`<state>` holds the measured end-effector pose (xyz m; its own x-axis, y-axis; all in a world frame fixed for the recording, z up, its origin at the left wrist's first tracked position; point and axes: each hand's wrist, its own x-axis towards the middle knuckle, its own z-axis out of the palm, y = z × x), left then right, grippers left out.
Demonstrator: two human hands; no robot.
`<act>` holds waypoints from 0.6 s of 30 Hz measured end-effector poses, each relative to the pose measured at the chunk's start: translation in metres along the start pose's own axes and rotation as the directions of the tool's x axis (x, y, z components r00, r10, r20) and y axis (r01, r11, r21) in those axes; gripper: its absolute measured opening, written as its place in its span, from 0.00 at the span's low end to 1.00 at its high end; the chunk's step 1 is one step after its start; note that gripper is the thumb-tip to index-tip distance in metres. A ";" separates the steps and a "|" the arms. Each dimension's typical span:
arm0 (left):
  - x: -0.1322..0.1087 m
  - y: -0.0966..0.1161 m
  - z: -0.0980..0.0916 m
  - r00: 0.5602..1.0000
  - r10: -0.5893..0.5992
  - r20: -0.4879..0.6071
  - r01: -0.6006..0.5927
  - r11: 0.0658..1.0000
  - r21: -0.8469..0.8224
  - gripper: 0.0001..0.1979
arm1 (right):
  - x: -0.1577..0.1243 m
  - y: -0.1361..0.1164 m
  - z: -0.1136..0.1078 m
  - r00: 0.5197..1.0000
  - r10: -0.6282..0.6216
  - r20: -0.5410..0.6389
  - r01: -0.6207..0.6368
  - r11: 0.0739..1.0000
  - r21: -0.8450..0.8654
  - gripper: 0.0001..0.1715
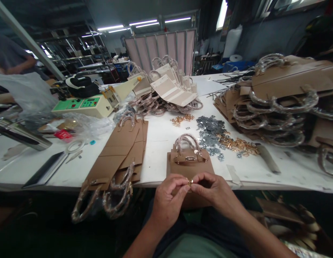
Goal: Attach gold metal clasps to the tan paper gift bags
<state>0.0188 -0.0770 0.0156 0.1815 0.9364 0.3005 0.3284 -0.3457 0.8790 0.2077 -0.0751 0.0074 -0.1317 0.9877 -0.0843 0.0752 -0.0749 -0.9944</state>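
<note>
Between the fingertips of my left hand (169, 200) and my right hand (217, 191) is a small gold metal fitting (190, 182). Both hands pinch it, thumbs against index fingers; its exact shape is too small to make out. Directly beneath lies a tan handbag panel (191, 165), its lower part hanging over the table edge. Plastic-wrapped handles (187, 138) rise from its far end, and a metal clasp plate (190, 158) sits on a strap across it. Beyond the bag are loose grey metal plates (210, 129) and a heap of gold fittings (237, 144).
Stacked tan panels (115, 150) with wrapped handles overhang the table edge at left. More bag pieces (284, 89) pile up at right, others (171, 86) at the back. A cream machine (88, 106), a steel cylinder (21, 134) and a dark notebook (46, 169) occupy the left side. A person (13, 53) stands far left.
</note>
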 end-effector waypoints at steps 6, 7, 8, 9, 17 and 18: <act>-0.002 0.001 0.004 1.000 0.003 -0.023 -0.004 0.999 -0.046 0.05 | -0.005 -0.005 -0.002 0.997 -0.077 0.027 0.076 0.997 0.025 0.16; -0.002 0.002 0.005 1.000 0.005 -0.031 -0.007 0.998 -0.059 0.05 | -0.006 -0.005 -0.002 0.995 -0.097 0.038 0.096 0.995 0.034 0.16; -0.002 0.002 0.005 0.999 0.004 -0.039 -0.007 0.997 -0.074 0.06 | -0.007 -0.005 -0.002 0.991 -0.122 0.049 0.120 0.992 0.039 0.15; -0.003 0.003 0.006 0.999 0.000 -0.046 -0.004 0.996 -0.090 0.06 | -0.008 -0.004 -0.002 0.986 -0.154 0.056 0.152 0.988 0.036 0.14; -0.006 0.009 0.012 0.996 -0.022 -0.087 0.008 0.986 -0.165 0.04 | -0.008 0.000 -0.005 0.914 -0.406 0.016 0.406 0.914 -0.013 0.11; -0.006 0.010 0.012 0.996 -0.011 -0.086 -0.003 0.987 -0.159 0.04 | -0.008 0.000 -0.006 0.931 -0.364 0.013 0.364 0.931 0.024 0.11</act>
<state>0.0317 -0.0868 0.0178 0.0970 0.9418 0.3218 0.1757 -0.3345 0.9259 0.2151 -0.0823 0.0087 -0.1628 0.9452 0.2830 -0.0020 0.2865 -0.9581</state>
